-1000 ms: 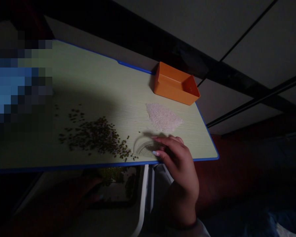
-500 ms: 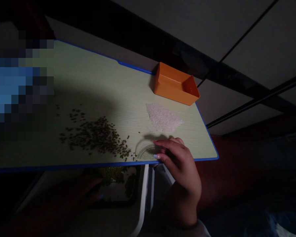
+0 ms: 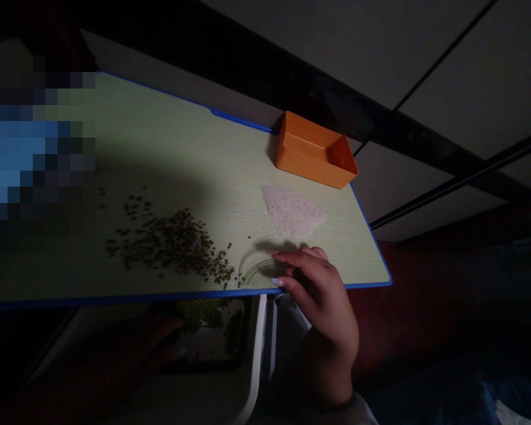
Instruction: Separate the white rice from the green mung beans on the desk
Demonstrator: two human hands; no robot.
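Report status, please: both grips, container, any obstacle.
Right grip at clear container, hold unclear. Left grip shadowed, at lower tray. Possible obstacle: dark beans close beside container.

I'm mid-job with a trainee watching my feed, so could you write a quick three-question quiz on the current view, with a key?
1. What is the right hand holding?
2. True or false: the white grain pile lies nearer the orange box than the bean pile does.
3. Which is nearest the left hand: (a) the orange box, (b) the dark-rimmed tray, (c) the white grain pile?

Key: 1. A clear curved piece. 2. True. 3. (b).
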